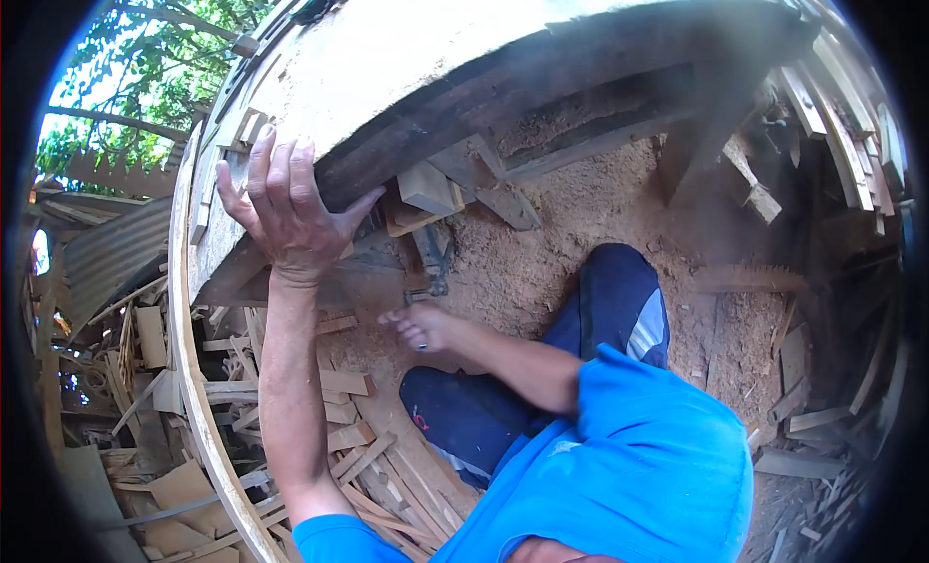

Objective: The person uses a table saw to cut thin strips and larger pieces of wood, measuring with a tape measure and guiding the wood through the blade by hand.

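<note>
My left hand (285,205) rests at the near edge of a pale, dusty tabletop (397,40), fingers spread over it beside the dark underside beam. Under the table, my right hand (418,326) has curled fingers just below a metal fitting (431,268); whether they grip part of it is hidden or too small to tell. Small wooden blocks (426,187) are fixed beneath the tabletop near the fitting. My bent knees in dark trousers lie below it.
A long curved wooden strip (184,350) runs beside my left arm. Piled wood offcuts (358,447) lie at lower left. Sawdust (542,214) covers the ground under the table. Boards (842,137) stand at right. Corrugated metal sheet (116,273) and trees are at left.
</note>
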Motion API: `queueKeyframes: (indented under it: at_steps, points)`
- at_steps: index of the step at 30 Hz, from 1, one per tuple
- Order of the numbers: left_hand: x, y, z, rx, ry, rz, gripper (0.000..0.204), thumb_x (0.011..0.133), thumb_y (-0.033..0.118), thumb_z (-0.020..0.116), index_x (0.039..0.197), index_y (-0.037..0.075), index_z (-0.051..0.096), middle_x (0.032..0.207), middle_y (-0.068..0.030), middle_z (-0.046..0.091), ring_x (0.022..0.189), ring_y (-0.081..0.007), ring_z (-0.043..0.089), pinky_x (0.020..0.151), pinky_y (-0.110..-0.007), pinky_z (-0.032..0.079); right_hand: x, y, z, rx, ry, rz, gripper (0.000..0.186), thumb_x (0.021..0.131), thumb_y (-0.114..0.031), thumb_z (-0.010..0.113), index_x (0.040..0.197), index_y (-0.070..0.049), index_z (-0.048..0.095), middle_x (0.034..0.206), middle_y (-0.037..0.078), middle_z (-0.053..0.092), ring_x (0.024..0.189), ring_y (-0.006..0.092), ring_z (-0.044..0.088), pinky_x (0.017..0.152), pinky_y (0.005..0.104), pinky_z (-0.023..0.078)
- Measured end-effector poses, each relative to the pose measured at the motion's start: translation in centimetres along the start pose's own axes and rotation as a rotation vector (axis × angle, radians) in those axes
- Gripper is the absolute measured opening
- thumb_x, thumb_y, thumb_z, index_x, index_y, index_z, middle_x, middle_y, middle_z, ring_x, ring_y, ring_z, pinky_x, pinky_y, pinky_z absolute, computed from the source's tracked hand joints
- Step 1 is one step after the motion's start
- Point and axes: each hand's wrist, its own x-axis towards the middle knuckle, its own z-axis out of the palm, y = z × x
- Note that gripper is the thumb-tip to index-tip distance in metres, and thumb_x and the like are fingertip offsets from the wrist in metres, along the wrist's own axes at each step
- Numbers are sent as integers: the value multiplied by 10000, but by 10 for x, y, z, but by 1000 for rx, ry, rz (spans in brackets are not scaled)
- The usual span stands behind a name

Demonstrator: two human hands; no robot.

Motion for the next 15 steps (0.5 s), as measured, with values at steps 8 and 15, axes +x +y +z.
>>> queueKeyframes:
  at_steps: [8, 15]
  points:
    - [-17, 68, -23, -36, 163, -182, 808, 774, 534, 781, 1364, 80, 467, 1307, -126, 493, 1237, -320, 488, 1097, -569, 332, -120, -29, -35, -387, 490, -349, 152, 997, -152, 556, 1022, -34, 649, 604, -32, 431, 437, 89, 359, 373, 272, 313]
    - [-6, 133, -20, -697, -175, -837, 487, 791, 379, 808, 984, -30, 626, 880, -144, 587, 855, -311, 570, 758, -448, 448, -91, -15, -58, -700, 675, -445, 252, 961, -242, 607, 913, -3, 672, 612, 52, 557, 465, 168, 499, 427, 360, 409]
